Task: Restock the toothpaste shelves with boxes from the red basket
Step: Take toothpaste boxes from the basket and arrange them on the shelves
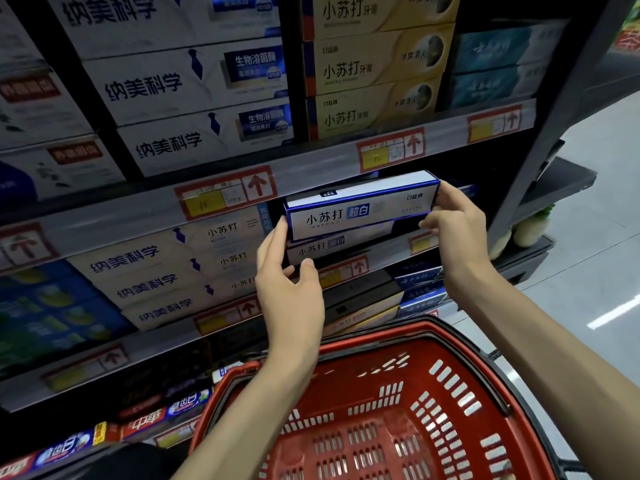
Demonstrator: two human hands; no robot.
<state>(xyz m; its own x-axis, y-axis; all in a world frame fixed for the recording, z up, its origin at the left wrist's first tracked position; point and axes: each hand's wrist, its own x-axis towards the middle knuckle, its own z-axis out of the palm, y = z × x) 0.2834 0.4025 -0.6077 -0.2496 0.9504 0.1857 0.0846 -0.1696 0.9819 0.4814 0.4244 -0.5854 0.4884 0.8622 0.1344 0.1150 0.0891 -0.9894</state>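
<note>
Shelves (311, 173) packed tight: box (360, 213) level at the slot mouth, left hand (291, 275) with fingers (277, 235) straight against one end, right hand (455, 220) pinching the other, I'd slide it squarely onto its twin (313, 250).

Toothpaste box (360, 209), white with blue edges, held level. Left hand (287, 285) presses straight fingers to its left end; right hand (457, 220) curls round its right end. Matching box (318, 249) just beneath it on shelf (388, 256); red basket (450, 393) well below.

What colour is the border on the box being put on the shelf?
Blue, around a white box; head view.
</note>
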